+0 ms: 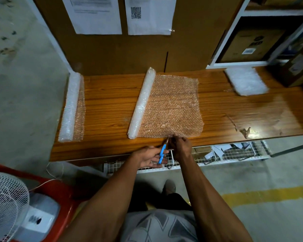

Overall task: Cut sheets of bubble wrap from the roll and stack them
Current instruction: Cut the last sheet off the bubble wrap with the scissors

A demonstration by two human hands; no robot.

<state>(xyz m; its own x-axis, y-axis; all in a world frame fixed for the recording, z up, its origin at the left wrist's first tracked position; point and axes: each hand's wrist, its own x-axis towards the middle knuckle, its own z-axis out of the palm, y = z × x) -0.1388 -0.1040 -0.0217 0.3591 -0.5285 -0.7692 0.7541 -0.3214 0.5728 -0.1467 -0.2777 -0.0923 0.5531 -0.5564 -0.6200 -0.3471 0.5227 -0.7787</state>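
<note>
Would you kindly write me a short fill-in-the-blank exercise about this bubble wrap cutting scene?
1. The left hand holds scissors with ____ handles.
2. The right hand pinches the near edge of the unrolled sheet, which lies to the ____ of its roll.
3. A second roll lies at the table's ____ end.
4. The stack of cut sheets lies at the table's far ____ corner.

Missing words: blue; right; left; right

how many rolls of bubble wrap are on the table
2: one roll lies at the table's left end, the other roll near the middle, partly unrolled toward the right. None appears hidden.
</note>
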